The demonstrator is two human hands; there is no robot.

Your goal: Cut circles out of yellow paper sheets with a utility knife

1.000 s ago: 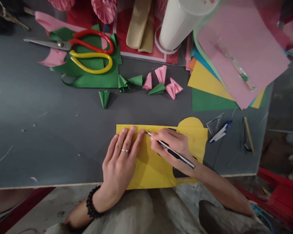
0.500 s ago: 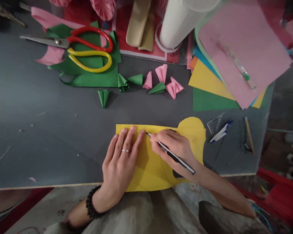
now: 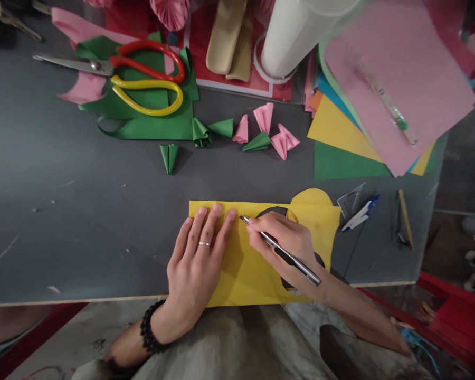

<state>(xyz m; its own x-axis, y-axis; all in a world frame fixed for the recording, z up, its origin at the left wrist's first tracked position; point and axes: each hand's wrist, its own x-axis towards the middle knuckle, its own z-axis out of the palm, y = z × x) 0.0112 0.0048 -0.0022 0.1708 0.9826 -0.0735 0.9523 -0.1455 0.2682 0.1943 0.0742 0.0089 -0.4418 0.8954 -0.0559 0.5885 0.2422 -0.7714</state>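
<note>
A yellow paper sheet [image 3: 253, 274] lies at the near edge of the grey table [image 3: 83, 211]. My left hand [image 3: 198, 258] rests flat on its left part, fingers stretched out, a ring on one finger and a dark bead bracelet at the wrist. My right hand [image 3: 285, 245] grips a silver and black pen [image 3: 281, 250], its tip touching the paper just right of my left fingertips. A dark round object [image 3: 272, 212] lies partly hidden under my right hand on the sheet.
Red and yellow scissors [image 3: 138, 79] lie on green paper [image 3: 150, 124] at the back left. Several small folded green and pink paper pieces [image 3: 257, 132] sit mid-table. Stacked coloured sheets [image 3: 380, 105], a white cylinder [image 3: 293, 37], a clear set square [image 3: 350, 199], a blue-white pen [image 3: 360, 215] and a pencil [image 3: 404, 219] are at the right.
My right hand has shifted slightly, uncovering more of the dark round object's top edge. My left hand stays flat on the yellow paper.
</note>
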